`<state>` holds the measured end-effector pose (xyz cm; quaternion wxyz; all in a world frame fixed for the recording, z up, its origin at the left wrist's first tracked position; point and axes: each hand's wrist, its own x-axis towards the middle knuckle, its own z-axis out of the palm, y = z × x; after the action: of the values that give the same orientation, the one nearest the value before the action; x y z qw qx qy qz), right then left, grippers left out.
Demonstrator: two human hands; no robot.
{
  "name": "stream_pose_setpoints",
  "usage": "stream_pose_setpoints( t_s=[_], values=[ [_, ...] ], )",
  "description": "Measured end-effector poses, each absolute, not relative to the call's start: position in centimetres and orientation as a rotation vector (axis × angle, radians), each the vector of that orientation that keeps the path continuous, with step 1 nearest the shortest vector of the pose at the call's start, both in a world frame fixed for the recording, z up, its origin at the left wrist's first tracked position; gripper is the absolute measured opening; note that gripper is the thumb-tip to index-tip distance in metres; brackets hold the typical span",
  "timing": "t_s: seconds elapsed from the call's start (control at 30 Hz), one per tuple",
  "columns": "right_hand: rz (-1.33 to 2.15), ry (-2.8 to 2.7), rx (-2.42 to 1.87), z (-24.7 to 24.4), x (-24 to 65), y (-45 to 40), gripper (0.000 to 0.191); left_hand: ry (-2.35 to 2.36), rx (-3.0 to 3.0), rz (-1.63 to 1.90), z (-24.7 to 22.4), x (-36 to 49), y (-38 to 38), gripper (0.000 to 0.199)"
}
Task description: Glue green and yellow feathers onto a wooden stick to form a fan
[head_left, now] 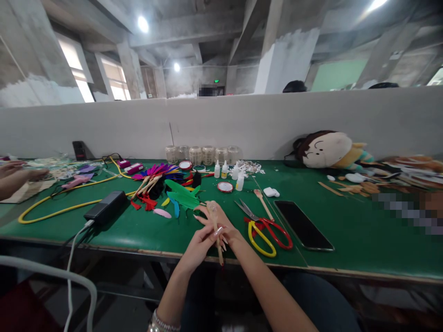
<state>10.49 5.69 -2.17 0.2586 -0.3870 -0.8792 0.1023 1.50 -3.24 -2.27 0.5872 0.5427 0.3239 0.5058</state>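
Observation:
My left hand (200,244) is closed around the handle of a pale wooden spoon-shaped stick (220,253). The stick's wider, shiny head (212,207) points away from me, and a bit of dark red shows at its near end. My right hand (223,220) crosses behind the stick, its fingers reaching left and apart. Just beyond those fingertips lie green feathers (183,197), their quills close to the hand; whether they touch is unclear. A blue feather (176,210) and a pink feather (162,213) lie to the left.
Scissors (258,226), another wooden spoon (263,205) and a phone (304,225) lie to the right. Glue bottles (224,169) and glass jars (207,155) stand behind. Feathered sticks (148,184), a black adapter (106,206) and a yellow cable (38,216) are left, near another person's hands (17,177).

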Motion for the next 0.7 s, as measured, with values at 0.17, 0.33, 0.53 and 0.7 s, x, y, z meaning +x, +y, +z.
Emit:
stream_pose_setpoints(
  t_s=[0.17,0.33,0.53,0.7],
  values=[
    [0.179,-2.372,-1.096,-2.6,10.5,6.1,0.018,0.738,1.256,1.158,-2.1,1.6,-3.3,0.033],
    [0.153,-2.313,-1.169,-3.1,10.1,6.2,0.024,0.738,1.257,1.139,-1.9,1.5,-3.4,0.033],
    [0.201,-2.274,-1.232,-2.8,9.7,5.9,0.036,0.74,1.255,1.13,-2.0,1.4,-3.4,0.032],
    [0.286,-2.257,-1.294,-1.9,10.2,6.1,0.053,0.742,1.213,1.133,-2.0,1.5,-3.4,0.034]
  ],
)
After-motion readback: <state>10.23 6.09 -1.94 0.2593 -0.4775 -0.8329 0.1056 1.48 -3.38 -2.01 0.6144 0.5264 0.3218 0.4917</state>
